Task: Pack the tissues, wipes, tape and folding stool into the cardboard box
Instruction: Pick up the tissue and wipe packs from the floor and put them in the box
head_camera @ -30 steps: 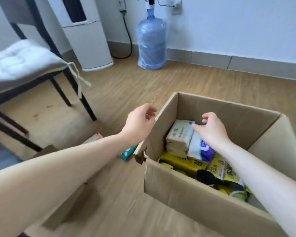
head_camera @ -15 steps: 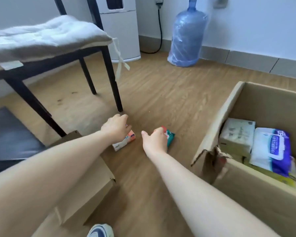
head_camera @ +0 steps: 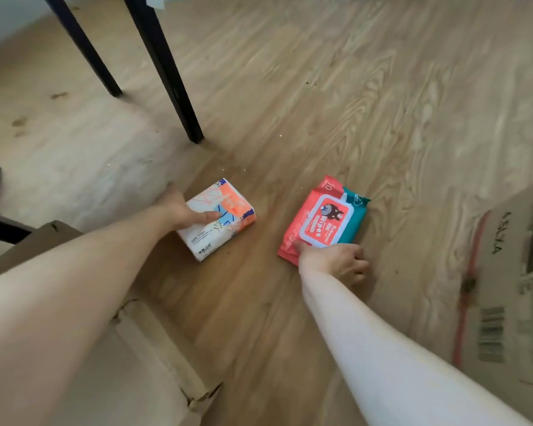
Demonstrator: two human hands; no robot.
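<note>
On wood floor (head_camera: 320, 87), between chair legs (head_camera: 166, 72) and cardboard box (head_camera: 511, 287): left hand (head_camera: 182, 210) clamped on tissue pack (head_camera: 220, 219), thumb on top. Right hand (head_camera: 336, 261) pinching near edge of wipes pack (head_camera: 323, 219). Two-handed pickup, likely to halve trips to box.

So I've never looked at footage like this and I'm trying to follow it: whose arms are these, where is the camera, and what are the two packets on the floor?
There is no machine here. A person wears a wide-angle camera on the head, looking down at their own bare arms. The left hand grips the edge of a white and orange tissue pack lying on the wooden floor. The right hand closes on the near end of a red and teal wipes pack, which also lies flat. Neither pack is lifted yet. At the right edge is the outer wall of the cardboard box; black chair legs stand beyond.
</note>
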